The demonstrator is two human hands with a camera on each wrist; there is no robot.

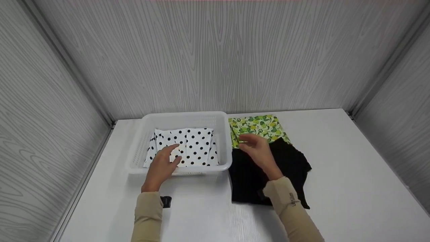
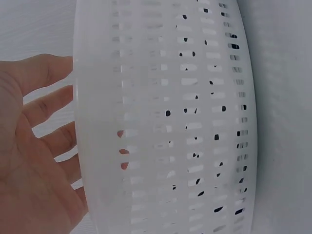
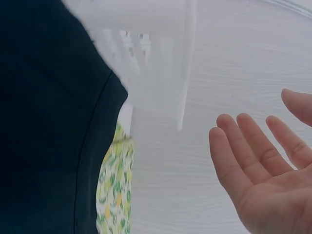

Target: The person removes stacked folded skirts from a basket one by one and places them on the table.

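Note:
A white perforated basket (image 1: 188, 171) holds a folded white cloth with black dots (image 1: 198, 144). My left hand (image 1: 163, 166) is over its near left edge, fingers spread and slightly bent, nothing between them. In the left wrist view that hand (image 2: 44, 131) appears past the basket's rim (image 2: 83, 122), partly hidden by it. To the right, my right hand (image 1: 258, 151) hovers above a black garment (image 1: 248, 181) and the edge of a green-and-yellow lemon-print cloth (image 1: 258, 126). The right wrist view has this hand (image 3: 273, 180) with its palm showing, fingers loosely extended and holding nothing.
The basket, garment and print cloth lie on a white table (image 1: 336, 168). Grey wood-grain panels (image 1: 215, 60) stand behind and on both sides. A small black object (image 1: 166, 201) shows beside my left wrist.

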